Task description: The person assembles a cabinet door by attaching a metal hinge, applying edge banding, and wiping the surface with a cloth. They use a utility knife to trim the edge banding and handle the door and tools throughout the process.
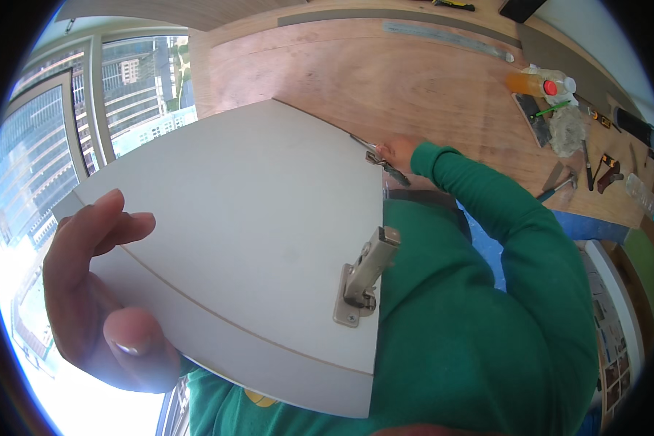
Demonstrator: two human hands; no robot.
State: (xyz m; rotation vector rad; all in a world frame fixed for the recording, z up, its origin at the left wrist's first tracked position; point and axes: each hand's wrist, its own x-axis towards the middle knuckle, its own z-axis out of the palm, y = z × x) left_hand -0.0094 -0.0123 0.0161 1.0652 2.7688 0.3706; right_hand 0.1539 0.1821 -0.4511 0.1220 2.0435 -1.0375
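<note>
A white cabinet door leans across in front of me, against my green sweatshirt. Its right edge carries two metal hinges. The near hinge is screwed down with its arm standing out; the far hinge sits beside my right hand. My left hand is curved over the door's left edge, fingers and thumb apart, with nothing pinched between them. At the door's far right edge, my right hand has its fingers closed by the far hinge. A thin dark piece shows there, too small to name.
A wooden bench top lies beyond the door. At its right are a bottle of orange drink, a crumpled plastic bag, a hammer and a clear bottle. A grey strip lies at the back. Windows stand at the left.
</note>
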